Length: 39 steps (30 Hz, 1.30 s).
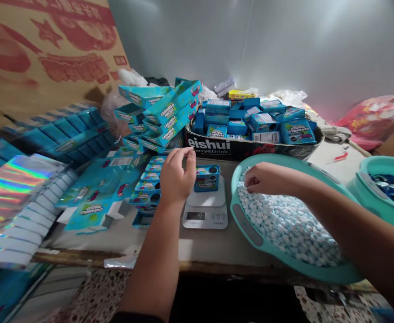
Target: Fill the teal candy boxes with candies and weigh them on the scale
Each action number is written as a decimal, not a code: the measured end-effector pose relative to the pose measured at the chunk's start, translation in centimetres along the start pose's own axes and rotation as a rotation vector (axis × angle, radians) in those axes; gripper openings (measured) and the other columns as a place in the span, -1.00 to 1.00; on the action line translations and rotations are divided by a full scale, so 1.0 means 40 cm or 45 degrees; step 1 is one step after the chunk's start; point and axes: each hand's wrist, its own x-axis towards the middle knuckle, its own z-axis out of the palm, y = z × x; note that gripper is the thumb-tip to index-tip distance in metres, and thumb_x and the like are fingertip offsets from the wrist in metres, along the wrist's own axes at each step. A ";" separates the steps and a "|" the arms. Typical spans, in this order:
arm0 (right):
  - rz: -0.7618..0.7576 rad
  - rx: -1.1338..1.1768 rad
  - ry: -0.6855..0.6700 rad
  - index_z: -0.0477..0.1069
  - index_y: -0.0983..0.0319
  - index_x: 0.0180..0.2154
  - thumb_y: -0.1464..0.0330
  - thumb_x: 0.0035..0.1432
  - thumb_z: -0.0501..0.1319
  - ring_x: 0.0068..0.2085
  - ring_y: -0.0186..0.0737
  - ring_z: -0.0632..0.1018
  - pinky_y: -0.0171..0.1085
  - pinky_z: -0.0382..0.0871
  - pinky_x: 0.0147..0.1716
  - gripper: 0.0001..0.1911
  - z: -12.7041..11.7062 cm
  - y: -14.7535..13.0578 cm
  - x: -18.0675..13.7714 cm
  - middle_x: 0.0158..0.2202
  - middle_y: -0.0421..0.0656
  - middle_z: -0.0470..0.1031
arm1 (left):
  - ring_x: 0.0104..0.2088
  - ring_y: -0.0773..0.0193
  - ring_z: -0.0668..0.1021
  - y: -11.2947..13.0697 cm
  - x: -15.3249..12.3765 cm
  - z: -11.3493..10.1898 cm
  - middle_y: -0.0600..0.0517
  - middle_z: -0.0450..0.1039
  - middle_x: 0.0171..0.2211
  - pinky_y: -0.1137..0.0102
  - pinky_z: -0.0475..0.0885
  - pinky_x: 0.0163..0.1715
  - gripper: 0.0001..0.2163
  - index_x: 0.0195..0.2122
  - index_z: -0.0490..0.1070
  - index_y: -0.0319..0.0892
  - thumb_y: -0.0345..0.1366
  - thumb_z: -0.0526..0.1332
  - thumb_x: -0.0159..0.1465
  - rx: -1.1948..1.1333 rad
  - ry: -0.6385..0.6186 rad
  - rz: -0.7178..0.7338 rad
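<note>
A small blue tin (207, 177) sits on a white kitchen scale (206, 208) near the table's middle. My left hand (177, 175) hovers just left of the tin, fingers curled with the tips pinched together; what they hold, if anything, is hidden. My right hand (263, 179) rests on the white and pale blue candies (284, 222) that fill a teal basin (247, 226), fingers bunched as they pick at the candies. A column of filled blue tins (148, 186) lies to the left of my left hand.
A dark cardboard tray (251, 148) of blue boxes stands behind the scale. Stacked blue cartons (165, 114) and flat blue cartons (99, 188) lie at left, with holographic sheets (11, 197). A second teal basin (385, 188) with blue lids is at right. A big cardboard box (45, 49) leans at back left.
</note>
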 end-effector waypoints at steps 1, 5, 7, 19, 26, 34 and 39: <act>-0.002 0.006 -0.003 0.46 0.29 -0.46 0.47 0.05 0.23 -0.48 -0.36 0.26 -0.30 0.00 -0.49 -0.93 -0.001 0.001 -0.002 -0.52 -0.26 0.37 | -0.09 0.18 0.55 0.000 0.001 -0.001 -0.09 0.55 -0.17 0.30 0.44 -0.05 -0.70 -0.11 0.52 -0.24 -0.18 0.06 0.43 0.003 0.007 0.004; 0.010 -0.009 0.025 0.45 0.29 -0.50 0.51 0.05 0.20 -0.49 -0.37 0.30 -0.32 0.06 -0.49 -0.89 -0.019 -0.004 -0.006 -0.56 -0.27 0.37 | -0.10 0.18 0.55 -0.003 0.004 -0.006 -0.09 0.55 -0.18 0.30 0.44 -0.06 -0.71 -0.12 0.52 -0.24 -0.19 0.06 0.43 -0.005 0.016 -0.005; 0.044 -0.039 0.058 0.45 0.28 -0.51 0.53 0.05 0.20 -0.50 -0.37 0.31 -0.34 0.09 -0.50 -0.87 -0.041 -0.013 -0.003 -0.57 -0.28 0.37 | -0.10 0.18 0.55 -0.004 0.006 -0.010 -0.08 0.55 -0.18 0.31 0.44 -0.06 -0.71 -0.13 0.52 -0.23 -0.19 0.06 0.43 -0.011 0.022 -0.008; -0.151 -0.170 0.132 0.56 0.24 -0.40 0.48 0.15 0.30 -0.44 -0.31 0.49 -0.35 0.22 -0.42 -0.90 -0.172 -0.161 0.146 -0.43 -0.23 0.55 | -0.04 0.15 0.55 -0.018 0.010 -0.014 -0.11 0.53 -0.08 0.25 0.47 -0.03 -0.72 -0.02 0.47 -0.21 -0.19 0.08 0.41 -0.061 0.114 -0.051; -0.207 -0.152 0.111 0.58 0.25 -0.34 0.52 0.12 0.33 -0.41 -0.27 0.51 -0.34 0.20 -0.43 -0.92 -0.146 -0.171 0.186 -0.43 -0.21 0.56 | 0.00 0.10 0.52 -0.024 0.007 -0.010 -0.16 0.47 -0.02 0.19 0.46 0.03 -0.66 0.10 0.39 -0.23 -0.17 0.10 0.39 -0.052 0.119 -0.102; -0.204 -0.114 0.183 0.57 0.23 -0.19 0.51 0.16 0.28 -0.33 -0.24 0.53 -0.35 0.24 -0.39 -0.83 -0.163 -0.165 0.140 -0.34 -0.19 0.58 | -0.03 0.13 0.51 -0.026 0.000 -0.007 -0.21 0.29 0.14 0.17 0.50 -0.04 -0.59 0.21 0.25 -0.16 -0.14 0.12 0.38 -0.103 0.200 -0.163; 0.046 -0.202 0.141 0.56 0.25 -0.14 0.55 0.14 0.26 -0.44 -0.28 0.47 -0.34 0.16 -0.47 -0.75 -0.142 -0.101 0.039 -0.37 -0.18 0.56 | -0.02 0.16 0.49 -0.028 -0.001 -0.008 -0.22 0.16 0.21 0.20 0.51 -0.05 -0.60 0.19 0.26 -0.13 -0.13 0.13 0.37 -0.138 0.252 -0.175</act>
